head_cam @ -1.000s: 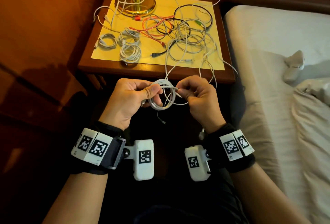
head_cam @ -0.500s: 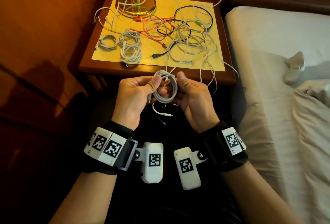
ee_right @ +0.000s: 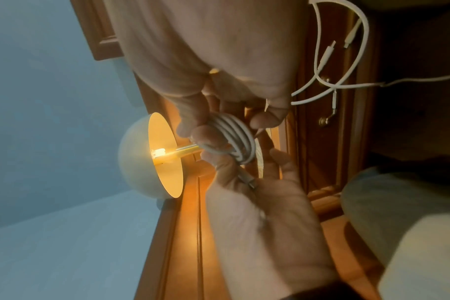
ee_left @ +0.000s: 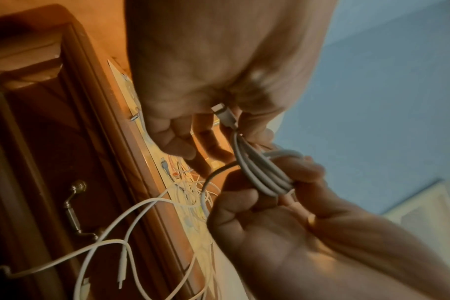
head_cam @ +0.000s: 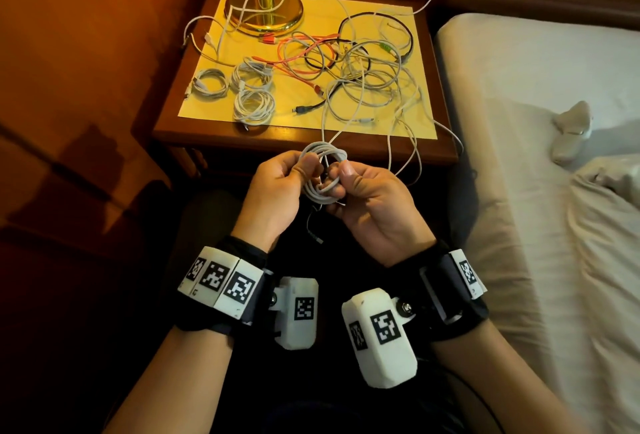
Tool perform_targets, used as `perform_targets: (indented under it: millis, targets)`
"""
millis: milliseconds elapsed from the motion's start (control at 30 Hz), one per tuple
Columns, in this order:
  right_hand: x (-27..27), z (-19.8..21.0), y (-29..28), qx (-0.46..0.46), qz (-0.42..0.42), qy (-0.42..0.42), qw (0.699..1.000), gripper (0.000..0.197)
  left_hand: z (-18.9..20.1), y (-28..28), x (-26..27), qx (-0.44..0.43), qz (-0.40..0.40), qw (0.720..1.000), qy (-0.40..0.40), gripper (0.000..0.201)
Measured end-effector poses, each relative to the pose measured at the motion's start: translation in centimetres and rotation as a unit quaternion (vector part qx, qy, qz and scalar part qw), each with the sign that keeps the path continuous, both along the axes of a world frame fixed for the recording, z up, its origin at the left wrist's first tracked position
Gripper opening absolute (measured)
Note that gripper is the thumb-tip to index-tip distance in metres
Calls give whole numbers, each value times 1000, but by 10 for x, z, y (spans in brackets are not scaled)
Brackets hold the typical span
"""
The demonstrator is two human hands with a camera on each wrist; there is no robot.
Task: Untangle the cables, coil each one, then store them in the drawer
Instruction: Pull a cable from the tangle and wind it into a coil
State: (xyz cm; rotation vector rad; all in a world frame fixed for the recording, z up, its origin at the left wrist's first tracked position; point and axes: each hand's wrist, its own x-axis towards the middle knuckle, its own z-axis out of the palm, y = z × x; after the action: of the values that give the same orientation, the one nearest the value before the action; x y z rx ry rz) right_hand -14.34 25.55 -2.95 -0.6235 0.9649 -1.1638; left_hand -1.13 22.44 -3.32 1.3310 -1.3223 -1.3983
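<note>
A white cable coil [head_cam: 323,170] hangs between both hands in front of the nightstand. My left hand [head_cam: 304,170] grips its left side and pinches a plug [ee_left: 224,115] at the thumb. My right hand [head_cam: 341,174], palm up, curls its fingers round the coil's [ee_left: 260,172] right side. The right wrist view shows the same looped strands [ee_right: 234,138] between both hands. A tangle of white, red and black cables [head_cam: 363,80] lies on the yellow mat. Three coiled white cables [head_cam: 251,94] lie at its left. The drawer front with its metal handle [ee_left: 75,209] is shut.
A brass lamp base [head_cam: 263,14] stands at the back of the nightstand [head_cam: 304,137], its lit shade [ee_right: 152,158] above. Loose white strands hang over the front edge [head_cam: 405,163]. A bed [head_cam: 536,156] lies right, a wooden wall panel left.
The hands have risen closer to the nightstand edge. The white tail that hung below the coil half a second ago is no longer seen. My right palm has turned upward.
</note>
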Motion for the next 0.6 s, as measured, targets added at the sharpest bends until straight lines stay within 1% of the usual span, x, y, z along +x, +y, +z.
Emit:
perform_targets:
  millis: [67,133,200,300,400,500,533,600]
  targets:
    - [-2,1,1,-12,25,-57,998,20,4,-1,-1,11,-14,1000,16,31]
    - [-4,1,2,-17,43,-85,995,19,6,-2,-1,21,-27,999,28,33]
    - [-5,0,2,-14,44,-72,996,20,6,-3,-1,21,-29,999,12,32]
    - [-4,-3,3,-7,24,-24,999,20,2,-6,0,-16,-6,998,-56,26]
    - [-4,-6,3,5,4,17,1000,19,2,-2,0,-48,14,994,-95,22]
    - [-4,-5,2,4,-10,66,998,23,-1,-2,1,-48,18,994,-98,22]
    - [-4,-3,2,5,-13,68,998,25,-3,-3,1,-42,16,994,-97,23]
    - [-1,1,2,13,-15,40,999,25,-7,-3,-2,-16,11,997,-71,23]
